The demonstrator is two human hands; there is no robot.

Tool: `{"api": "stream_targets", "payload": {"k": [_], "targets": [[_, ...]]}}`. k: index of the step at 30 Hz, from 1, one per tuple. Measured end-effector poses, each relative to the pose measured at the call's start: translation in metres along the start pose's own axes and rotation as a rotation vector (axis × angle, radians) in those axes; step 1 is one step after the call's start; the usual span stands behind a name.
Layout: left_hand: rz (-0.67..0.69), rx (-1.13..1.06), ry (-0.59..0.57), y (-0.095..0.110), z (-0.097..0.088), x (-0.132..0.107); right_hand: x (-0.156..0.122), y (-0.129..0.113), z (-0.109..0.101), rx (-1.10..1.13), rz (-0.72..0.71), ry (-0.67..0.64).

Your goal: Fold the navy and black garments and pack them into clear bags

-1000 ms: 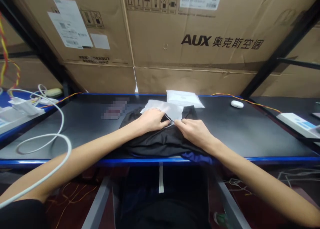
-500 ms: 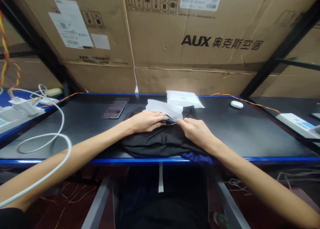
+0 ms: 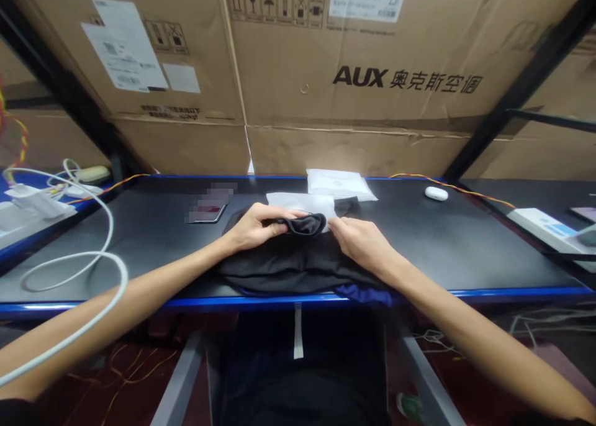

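A bunched black garment (image 3: 302, 261), with a dark blue part (image 3: 365, 294) at its lower right, lies at the table's front edge. My left hand (image 3: 261, 224) is closed on a fold of it, thumb in front and fingers behind. Beside those fingers the black cloth curls into a rounded opening (image 3: 306, 225). Directly behind is a thin white sheet (image 3: 302, 200), partly covered by my left fingers and the cloth. My right hand (image 3: 361, 240) pinches the sheet's right edge with thumb and forefinger, close to the opening. Whether it also grips cloth is hidden.
A flat white packet (image 3: 342, 185) lies behind the sheet. A phone (image 3: 209, 210) is on the left, a small white case (image 3: 436, 194) on the right. Power strips (image 3: 542, 227) and a looping white cable (image 3: 109, 227) flank the table. A large cardboard box (image 3: 288, 103) stands behind.
The cloth between my hands has gone from a flat slit to a rounded, curled opening. The white sheet's raised top has dropped lower. The view has shifted slightly.
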State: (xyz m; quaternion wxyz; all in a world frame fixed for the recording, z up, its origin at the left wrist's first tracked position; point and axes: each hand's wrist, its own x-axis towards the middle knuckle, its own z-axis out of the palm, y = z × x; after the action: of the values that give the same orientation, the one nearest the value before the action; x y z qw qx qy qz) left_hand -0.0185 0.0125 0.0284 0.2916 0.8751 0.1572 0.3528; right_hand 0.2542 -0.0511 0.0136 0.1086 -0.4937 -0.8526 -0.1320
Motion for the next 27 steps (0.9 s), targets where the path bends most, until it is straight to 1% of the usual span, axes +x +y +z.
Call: {"api": "stream_targets", "payload": {"k": [3,7,10,14,17,19,20,21,22,23,24,27], "targets": [[-0.021,-0.085,-0.015,0.004,-0.001,-0.001,0.0,0.001,0.001,0.004,0.003,0.016],[-0.046,-0.069,0.057,0.003,0.003,-0.005,0.002,-0.001,0.001,-0.003,0.024,0.013],[-0.12,-0.029,0.178,-0.005,0.005,-0.008,0.003,-0.002,-0.001,-0.012,0.036,-0.018],[-0.232,-0.071,0.365,-0.014,0.008,-0.008,0.004,-0.003,-0.002,-0.02,0.039,-0.063],[-0.262,-0.115,0.473,-0.016,0.011,-0.005,0.005,-0.002,-0.001,-0.038,0.035,-0.076],[-0.259,-0.15,0.541,-0.017,0.011,-0.003,0.005,-0.001,0.0,-0.047,0.035,-0.076],[-0.251,-0.169,0.567,-0.016,0.01,-0.004,0.005,-0.001,0.0,-0.047,0.037,-0.073],[-0.243,-0.183,0.569,-0.015,0.008,-0.004,0.004,-0.001,0.0,-0.044,0.042,-0.07],[-0.232,-0.186,0.541,-0.014,0.006,-0.005,0.004,-0.001,0.0,-0.037,0.048,-0.063],[-0.208,-0.179,0.475,-0.011,0.004,-0.007,0.004,-0.002,0.0,-0.029,0.056,-0.055],[-0.168,-0.164,0.368,-0.008,0.001,-0.008,0.004,-0.002,-0.001,-0.023,0.068,-0.045],[0.028,-0.068,-0.045,0.003,-0.004,-0.01,0.003,-0.004,-0.002,-0.016,0.094,0.024]]}}
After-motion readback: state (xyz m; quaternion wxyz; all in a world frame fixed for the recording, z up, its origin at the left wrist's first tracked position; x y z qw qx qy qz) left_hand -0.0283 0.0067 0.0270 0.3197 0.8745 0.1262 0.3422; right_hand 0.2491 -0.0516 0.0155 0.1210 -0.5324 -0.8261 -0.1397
